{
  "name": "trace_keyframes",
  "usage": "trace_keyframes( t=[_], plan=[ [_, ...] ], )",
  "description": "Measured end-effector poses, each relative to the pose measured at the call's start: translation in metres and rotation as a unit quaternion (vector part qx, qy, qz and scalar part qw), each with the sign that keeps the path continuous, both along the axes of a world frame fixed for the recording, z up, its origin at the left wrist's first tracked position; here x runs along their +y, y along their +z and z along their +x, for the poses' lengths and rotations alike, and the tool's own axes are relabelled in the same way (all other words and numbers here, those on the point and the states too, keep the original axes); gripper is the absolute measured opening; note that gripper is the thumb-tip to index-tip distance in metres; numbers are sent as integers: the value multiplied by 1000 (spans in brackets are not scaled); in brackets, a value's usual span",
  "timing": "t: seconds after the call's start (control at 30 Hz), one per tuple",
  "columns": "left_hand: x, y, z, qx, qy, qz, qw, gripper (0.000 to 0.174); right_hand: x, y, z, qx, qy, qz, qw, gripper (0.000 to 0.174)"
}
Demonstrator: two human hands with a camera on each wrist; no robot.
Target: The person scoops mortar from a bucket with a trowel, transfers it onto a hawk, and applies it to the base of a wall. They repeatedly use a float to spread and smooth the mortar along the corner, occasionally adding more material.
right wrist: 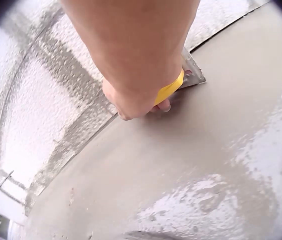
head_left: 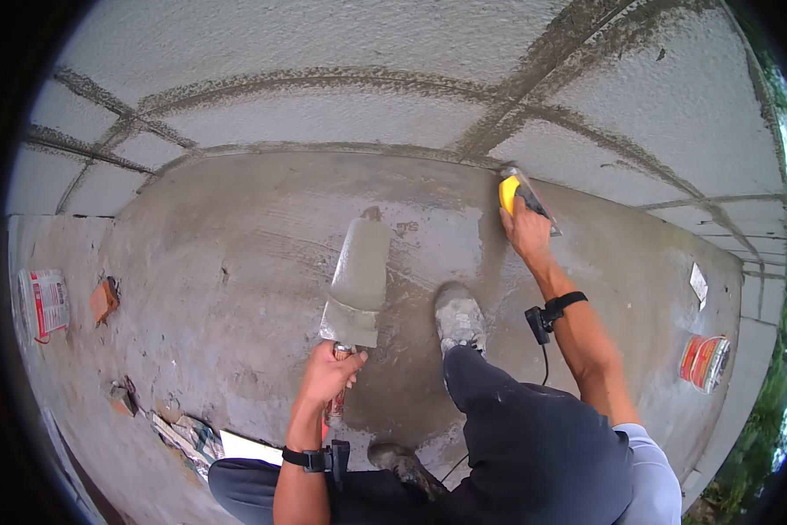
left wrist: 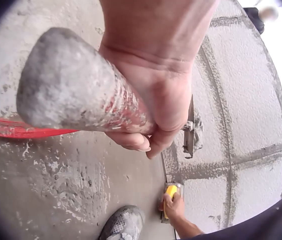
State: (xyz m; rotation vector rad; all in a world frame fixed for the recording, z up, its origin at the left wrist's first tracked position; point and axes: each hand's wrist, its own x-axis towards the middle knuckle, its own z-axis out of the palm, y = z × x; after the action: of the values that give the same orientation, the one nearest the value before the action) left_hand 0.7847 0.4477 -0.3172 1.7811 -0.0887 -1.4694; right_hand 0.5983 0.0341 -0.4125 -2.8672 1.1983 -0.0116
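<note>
No text, brand, number or sign was legible in any view. In the head view, the left bucket (head_left: 47,304) bore red-and-white print, and the right bucket (head_left: 705,362) bore pale marks on red — both too small and blurred for any character to be read.

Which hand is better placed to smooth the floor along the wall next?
Probably the right hand: it grips the yellow-handled float beside the wall, while the left hand holds a trowel farther back.
</note>
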Motion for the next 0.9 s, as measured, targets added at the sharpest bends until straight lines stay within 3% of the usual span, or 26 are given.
trace_keyframes(
  t=[0.07,0.13,0.2,0.23,0.3,0.43,0.5,0.57,0.63,0.9],
  plan=[
    [2,-7,-3,6,-35,-17,999,14,3,28,-22,-46,28,23,998,31],
    [-11,2,-10,-19,6,-24,1000,17,27,64,-18,-80,53,75,993,31],
    [-16,0,-12,-30,1,-24,999,18,50,101,-20,-220,6,326,919,32],
    [-23,-3,-12,-34,-14,-39,999,19,59,115,-20,-220,8,327,919,32],
    [-33,-3,-15,-52,-7,-49,997,20,87,137,-15,-225,46,434,871,35],
    [-61,0,-9,-114,13,-61,992,21,125,154,-7,-213,134,434,865,35],
    [-78,10,-3,-155,3,-60,986,21,134,154,-2,-271,292,323,858,38],
    [-87,13,-2,-194,-6,-61,979,21,140,154,-2,-277,302,297,863,40],
    [-92,12,-6,-319,-26,-121,940,20,142,154,-3,-279,310,274,866,40],
    [-99,47,-20,-358,-124,-80,922,22,139,156,-20,-269,319,254,873,38]
  ],
)
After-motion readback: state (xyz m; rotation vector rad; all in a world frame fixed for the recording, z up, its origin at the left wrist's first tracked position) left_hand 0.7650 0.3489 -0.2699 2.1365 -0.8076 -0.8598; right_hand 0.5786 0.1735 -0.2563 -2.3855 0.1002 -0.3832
